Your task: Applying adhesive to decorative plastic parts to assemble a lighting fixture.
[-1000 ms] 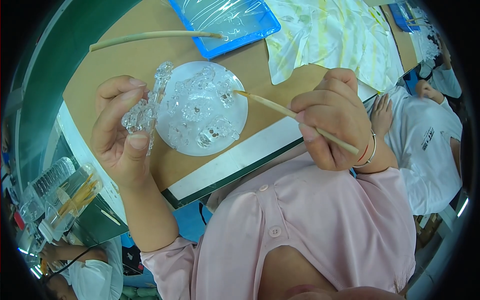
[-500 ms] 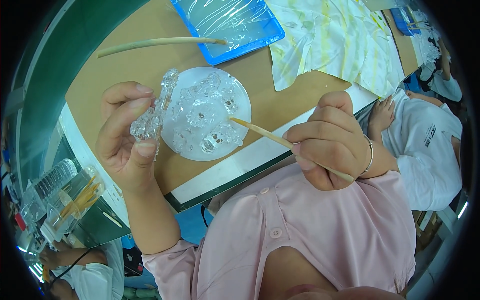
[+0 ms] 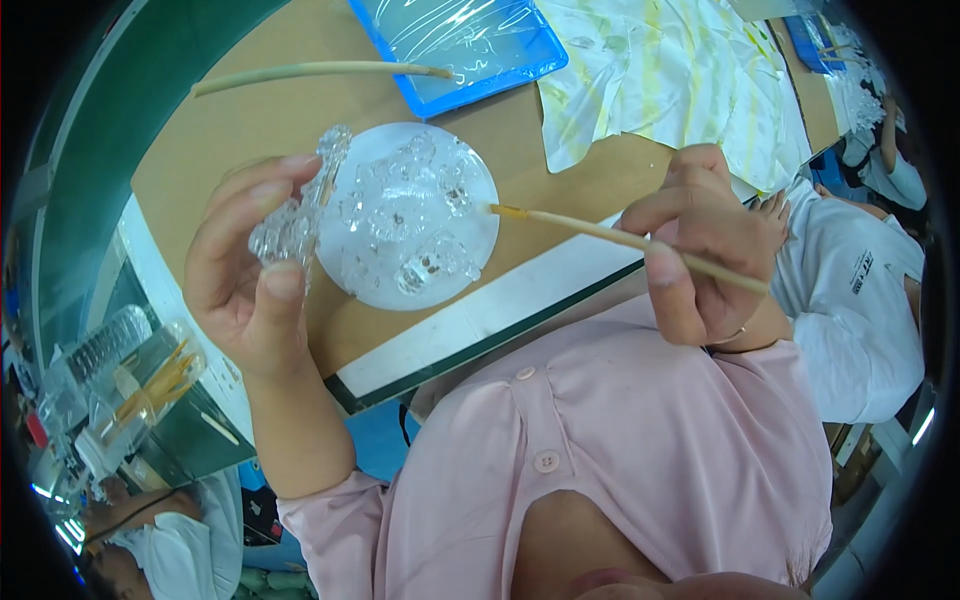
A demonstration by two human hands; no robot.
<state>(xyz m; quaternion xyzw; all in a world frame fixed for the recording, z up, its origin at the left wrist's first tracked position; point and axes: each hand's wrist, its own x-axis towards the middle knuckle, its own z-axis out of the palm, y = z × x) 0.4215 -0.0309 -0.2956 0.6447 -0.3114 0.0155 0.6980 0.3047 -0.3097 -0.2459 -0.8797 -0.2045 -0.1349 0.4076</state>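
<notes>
My left hand point(image 3: 235, 255) pinches a clear, knobbly ornament point(image 3: 283, 230) between thumb and fingers, tilted on edge over the left side of a round white plate point(image 3: 375, 288). Several similar clear, faceted pieces point(image 3: 430, 268) lie on that plate. My right hand point(image 3: 710, 245) grips a thin pale wooden stick point(image 3: 590, 230) between thumb and fingers. The stick's brownish tip points left and appears at the plate's right rim; whether it touches is unclear. A gap separates the tip from the ornament in my left hand.
Beyond the plate lie a long pale stick point(image 3: 310, 72), a blue-rimmed tray point(image 3: 490, 97) under clear film and a yellow-striped white cloth point(image 3: 640, 90). At lower left, clear plastic containers point(image 3: 105, 435) hold thin sticks. A person in white point(image 3: 850, 320) sits close on my right; another is at lower left.
My right hand has shifted right and upward and its fingers have opened out along the stick. The stick's tip has drawn back from over the plate to its right rim. My left hand keeps the ornament.
</notes>
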